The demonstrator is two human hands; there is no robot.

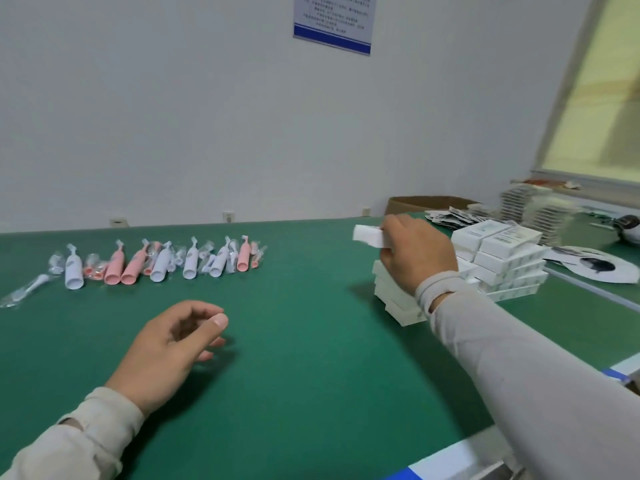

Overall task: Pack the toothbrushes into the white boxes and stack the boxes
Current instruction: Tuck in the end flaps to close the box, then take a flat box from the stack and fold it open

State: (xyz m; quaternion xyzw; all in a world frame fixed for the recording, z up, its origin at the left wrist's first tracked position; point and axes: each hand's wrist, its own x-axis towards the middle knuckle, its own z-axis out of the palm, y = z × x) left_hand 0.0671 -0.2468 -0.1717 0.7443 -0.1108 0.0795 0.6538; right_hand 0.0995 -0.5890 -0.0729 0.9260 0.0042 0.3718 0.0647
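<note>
A row of pink and white plastic toothbrush handles in clear wrappers (156, 263) lies on the green mat-covered table (294, 341), far left. At the right stands a stack of white cardboard boxes (502, 268), with a shorter pile of white boxes (391, 292) before it to the left. Behind them lie loose printed packets (457, 214), then a brown cardboard carton (415, 202) beyond the table's far edge.

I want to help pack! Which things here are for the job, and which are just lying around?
For the job:
- toothbrushes lined up on the green table
- white box held in the right hand
- stacked white boxes
- left hand, holding nothing

Just lying about:
- cardboard box
- leaflets
- wall notice
</note>
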